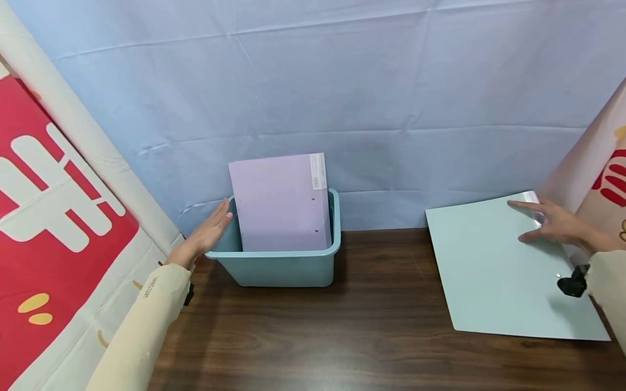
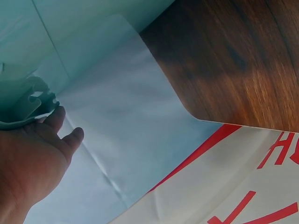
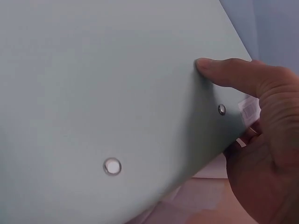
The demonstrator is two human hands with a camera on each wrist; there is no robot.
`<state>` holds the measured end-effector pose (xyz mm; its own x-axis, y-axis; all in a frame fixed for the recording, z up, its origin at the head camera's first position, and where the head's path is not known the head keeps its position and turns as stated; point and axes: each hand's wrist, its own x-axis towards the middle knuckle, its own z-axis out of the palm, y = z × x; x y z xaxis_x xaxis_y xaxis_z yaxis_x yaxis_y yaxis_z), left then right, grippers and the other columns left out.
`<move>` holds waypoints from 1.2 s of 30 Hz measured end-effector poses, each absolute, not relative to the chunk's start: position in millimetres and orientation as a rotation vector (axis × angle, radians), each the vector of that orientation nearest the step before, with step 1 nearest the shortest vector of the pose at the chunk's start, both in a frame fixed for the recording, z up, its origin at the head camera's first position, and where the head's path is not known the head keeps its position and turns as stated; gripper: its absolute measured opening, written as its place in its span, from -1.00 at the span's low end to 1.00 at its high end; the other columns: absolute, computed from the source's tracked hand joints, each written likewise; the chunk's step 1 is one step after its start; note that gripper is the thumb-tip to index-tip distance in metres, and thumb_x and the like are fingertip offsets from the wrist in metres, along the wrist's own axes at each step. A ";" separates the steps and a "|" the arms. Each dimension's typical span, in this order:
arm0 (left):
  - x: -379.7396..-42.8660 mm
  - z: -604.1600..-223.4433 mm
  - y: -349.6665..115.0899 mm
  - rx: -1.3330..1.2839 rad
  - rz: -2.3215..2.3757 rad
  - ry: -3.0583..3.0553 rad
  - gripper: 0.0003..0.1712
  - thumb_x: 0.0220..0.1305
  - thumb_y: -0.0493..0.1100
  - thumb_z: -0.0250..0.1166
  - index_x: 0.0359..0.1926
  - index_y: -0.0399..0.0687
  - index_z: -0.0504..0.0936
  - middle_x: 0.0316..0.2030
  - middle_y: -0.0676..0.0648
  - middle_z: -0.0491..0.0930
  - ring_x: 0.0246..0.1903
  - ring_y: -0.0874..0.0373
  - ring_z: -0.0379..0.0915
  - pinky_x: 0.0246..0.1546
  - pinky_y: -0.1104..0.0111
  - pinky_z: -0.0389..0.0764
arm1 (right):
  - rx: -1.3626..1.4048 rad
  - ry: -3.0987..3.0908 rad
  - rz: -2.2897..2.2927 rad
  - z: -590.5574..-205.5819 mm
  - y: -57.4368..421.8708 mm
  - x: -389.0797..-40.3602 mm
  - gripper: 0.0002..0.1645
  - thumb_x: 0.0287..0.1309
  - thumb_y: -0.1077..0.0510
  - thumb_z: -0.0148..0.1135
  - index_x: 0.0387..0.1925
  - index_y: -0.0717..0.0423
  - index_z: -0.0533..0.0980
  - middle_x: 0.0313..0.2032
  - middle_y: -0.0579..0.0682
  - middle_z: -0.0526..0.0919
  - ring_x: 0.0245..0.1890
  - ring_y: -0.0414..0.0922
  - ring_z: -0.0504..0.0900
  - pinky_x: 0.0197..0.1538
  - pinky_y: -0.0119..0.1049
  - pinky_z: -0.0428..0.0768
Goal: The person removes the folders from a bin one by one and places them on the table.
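My right hand (image 1: 562,221) grips a pale green file folder (image 1: 499,271) by its spine edge. In the right wrist view, the thumb (image 3: 224,70) lies on the folder's face near two metal rivets, with other fingers partly hidden behind the edge. The folder leans toward the back, its white spine label partly covered. My left hand (image 1: 207,231) is at the left rim of a blue-green plastic bin (image 1: 283,269), fingers extended along its outside. A purple file folder (image 1: 279,203) stands upright in the bin, its labelled spine to the right.
The bin stands on a dark wood-grain surface (image 1: 342,336), close to a pale blue cloth backdrop (image 1: 313,81). Red and white printed cloth (image 1: 58,190) hangs at the left, and more printed cloth (image 1: 613,179) borders the right side.
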<state>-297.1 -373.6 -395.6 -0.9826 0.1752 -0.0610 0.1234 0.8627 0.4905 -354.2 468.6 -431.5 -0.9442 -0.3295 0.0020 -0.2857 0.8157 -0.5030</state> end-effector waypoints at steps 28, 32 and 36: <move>-297.4 -395.0 -372.4 0.230 0.808 2.917 -0.21 0.75 0.22 -0.40 0.72 -0.02 -0.38 0.71 -0.10 -0.49 0.68 -0.16 -0.57 0.60 -0.24 -0.31 | -0.410 2.797 -0.698 -479.3 478.8 -359.5 0.26 0.12 0.10 0.57 0.60 0.35 -0.04 0.45 0.77 -0.42 0.39 0.82 -0.21 0.20 0.77 0.04; -296.7 -394.5 -373.3 0.219 0.812 2.918 -0.22 0.75 0.21 -0.40 0.72 0.00 -0.39 0.71 -0.07 -0.49 0.68 -0.13 -0.56 0.61 -0.23 -0.30 | -0.391 2.788 -0.698 -483.7 479.1 -359.5 0.24 0.11 0.11 0.58 0.56 0.41 0.00 0.46 0.75 -0.45 0.40 0.81 -0.26 0.23 0.76 0.00; -296.8 -393.8 -373.9 0.222 0.807 2.916 -0.22 0.75 0.20 -0.41 0.72 0.00 -0.40 0.71 -0.06 -0.49 0.68 -0.13 -0.57 0.61 -0.22 -0.31 | -0.393 2.782 -0.718 -485.6 477.6 -359.2 0.18 0.13 0.14 0.57 0.53 0.49 0.04 0.45 0.75 -0.45 0.41 0.79 -0.32 0.26 0.76 -0.09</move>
